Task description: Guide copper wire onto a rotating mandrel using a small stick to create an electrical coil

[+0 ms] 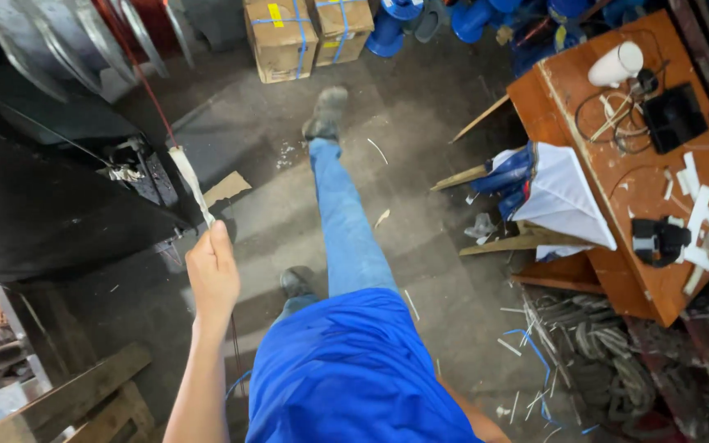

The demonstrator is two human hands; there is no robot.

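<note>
1. We see a dark machine body (34,205) filling the space to the left of the left hand and above it, with grey metal blades fanning out along its top.
2. Well to the right of the hand stands a reddish-brown wooden table (642,271), strewn with white strips, a black pad, tangled cords and a white cup lying on its side.
3. The concrete floor (420,107) spreads out beyond the hand, littered with pale slivers and a flat scrap of cardboard just up and to the right of the fingers.
4. Just right of the hand and below it we see the person's blue shirt (346,377), and past it a jeans leg (346,221) stretched forward with a grey shoe at its end.
5. Far above and to the right of the hand sit two cardboard boxes (305,33) bound with blue straps.
6. A white cloth (564,197) hangs off the table's near corner, well right of the hand.
7. The left hand (213,275) is raised on an outstretched arm, fingers pinched shut around the lower end of a pale strip (191,184).
8. That strip runs up and left from the fingertips, where it joins a thin red cord (145,90) leading on toward the machine.
9. We cannot see the right hand at all.
</note>
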